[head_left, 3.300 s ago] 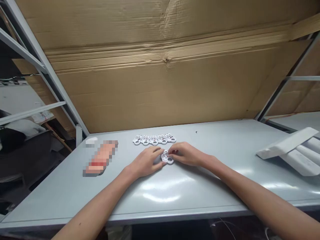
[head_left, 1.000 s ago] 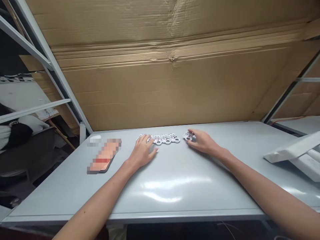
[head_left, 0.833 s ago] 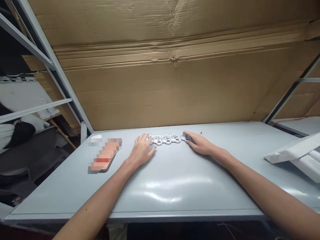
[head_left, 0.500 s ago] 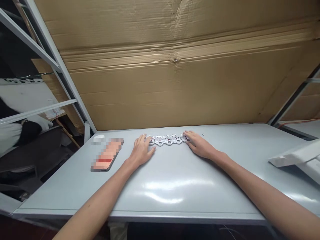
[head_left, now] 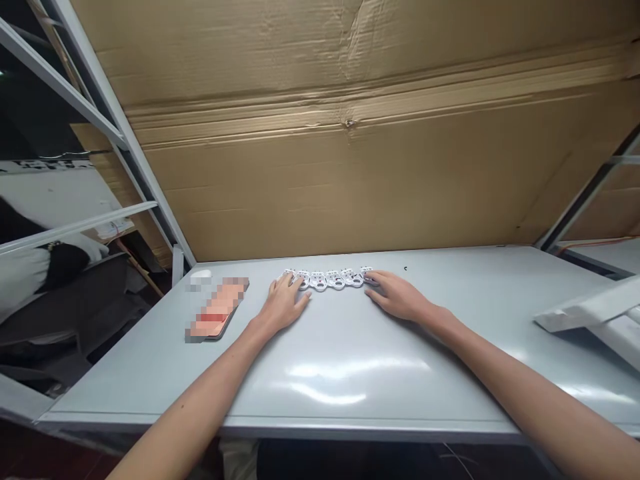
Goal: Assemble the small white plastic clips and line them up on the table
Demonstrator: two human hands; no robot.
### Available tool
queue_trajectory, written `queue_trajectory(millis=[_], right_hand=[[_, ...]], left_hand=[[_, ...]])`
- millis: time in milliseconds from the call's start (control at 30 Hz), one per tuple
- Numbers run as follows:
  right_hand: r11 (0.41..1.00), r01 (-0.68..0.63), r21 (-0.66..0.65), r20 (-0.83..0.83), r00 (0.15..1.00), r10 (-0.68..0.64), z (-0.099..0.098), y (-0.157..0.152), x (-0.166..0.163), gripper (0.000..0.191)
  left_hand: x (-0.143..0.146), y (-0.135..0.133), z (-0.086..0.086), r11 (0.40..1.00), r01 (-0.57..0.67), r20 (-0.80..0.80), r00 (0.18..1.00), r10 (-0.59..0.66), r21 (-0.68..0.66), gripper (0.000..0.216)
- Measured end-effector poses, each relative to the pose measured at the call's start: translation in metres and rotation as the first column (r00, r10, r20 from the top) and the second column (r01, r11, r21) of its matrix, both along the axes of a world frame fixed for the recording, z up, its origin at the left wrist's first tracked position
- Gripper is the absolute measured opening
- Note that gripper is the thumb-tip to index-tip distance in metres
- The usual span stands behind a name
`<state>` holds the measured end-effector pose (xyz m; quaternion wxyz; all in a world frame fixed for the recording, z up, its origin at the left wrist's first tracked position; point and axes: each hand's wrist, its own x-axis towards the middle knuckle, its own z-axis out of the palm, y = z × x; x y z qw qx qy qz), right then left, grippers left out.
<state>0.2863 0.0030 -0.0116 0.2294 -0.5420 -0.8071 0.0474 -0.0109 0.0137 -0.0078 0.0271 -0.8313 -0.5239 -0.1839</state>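
A row of several small white perforated pieces with red marks [head_left: 327,280] lies across the far part of the grey table [head_left: 350,400]. My left hand [head_left: 283,303] rests flat at the row's left end, its fingertips touching the first pieces. My right hand [head_left: 397,298] lies on the table at the right end, fingertips against the last piece. Neither hand holds anything. To the left of my left hand lies a flat pixelated, peach-coloured object with a red band [head_left: 219,308].
A small white blurred object [head_left: 201,275] sits near the table's far left corner. Packed white foam pieces [head_left: 585,310] lie at the right edge. A large cardboard sheet [head_left: 350,167] stands behind the table, with a metal shelf frame [head_left: 95,113] to its left.
The piece both hands held near the front now lies at the row's right end. My hands have let go and moved apart to the row's two ends.
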Motion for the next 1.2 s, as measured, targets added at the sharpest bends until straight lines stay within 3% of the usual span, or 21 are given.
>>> queue_trajectory(millis=[300, 533, 933, 1100, 1200], right_hand=[[0.996, -0.083, -0.046, -0.008, 0.997, 0.082, 0.001, 0.003, 0.004, 0.047], [0.984, -0.177, 0.024, -0.018, 0.984, 0.177, 0.002, 0.005, 0.001, 0.036], [0.992, -0.111, 0.068, -0.008, 0.994, 0.112, -0.002, 0.008, 0.002, 0.037], [0.973, -0.213, 0.091, -0.008, 0.977, 0.215, 0.003, 0.002, -0.005, 0.045], [0.961, -0.278, 0.015, 0.056, 0.959, 0.277, 0.004, -0.004, -0.013, 0.057]], left_hand=[[0.0, 0.002, -0.001, 0.999, 0.026, -0.017, 0.999, -0.027, -0.036, 0.043], [0.002, 0.001, 0.001, 0.997, 0.024, -0.005, 1.0, -0.025, -0.078, 0.044], [0.012, -0.011, 0.012, 0.987, 0.012, -0.023, 1.0, -0.016, -0.16, 0.049], [0.016, -0.015, 0.013, 0.99, -0.006, -0.005, 1.0, 0.005, -0.143, 0.047], [0.018, -0.018, 0.012, 0.986, 0.053, -0.01, 0.998, -0.055, -0.159, 0.051]])
